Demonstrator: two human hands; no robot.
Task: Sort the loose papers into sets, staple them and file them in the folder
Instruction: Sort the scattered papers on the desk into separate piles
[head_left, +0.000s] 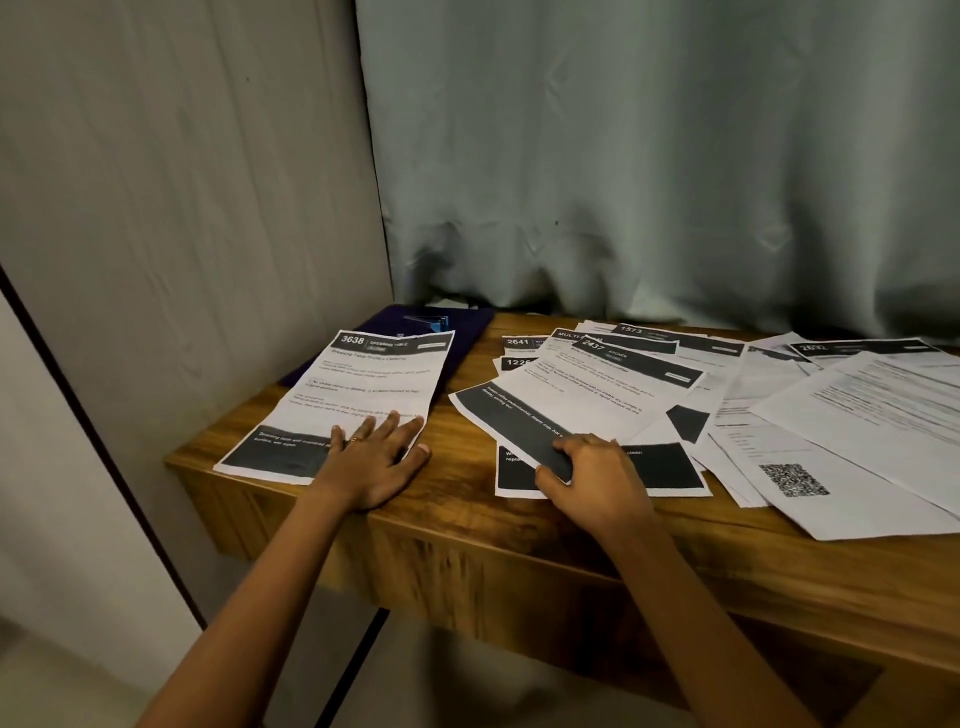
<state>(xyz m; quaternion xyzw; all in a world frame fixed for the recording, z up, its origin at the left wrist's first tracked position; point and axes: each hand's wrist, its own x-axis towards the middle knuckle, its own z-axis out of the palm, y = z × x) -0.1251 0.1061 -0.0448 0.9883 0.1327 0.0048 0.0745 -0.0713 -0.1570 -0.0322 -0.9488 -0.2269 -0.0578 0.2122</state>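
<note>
A printed sheet headed 3638 lies on the left of the wooden table, its top edge over a dark purple folder. My left hand rests flat on its lower right corner, fingers straight. A blue stapler sits on the folder. To the right lies a spread of loose papers with black headers and numbers. My right hand pinches the dark bottom edge of the sheet headed 2437, thumb under the edge, fingers on top.
A pale curtain hangs behind the table and touches its back edge. A wall panel stands at the left. White sheets, one with a QR code, overhang the table's front edge at the right.
</note>
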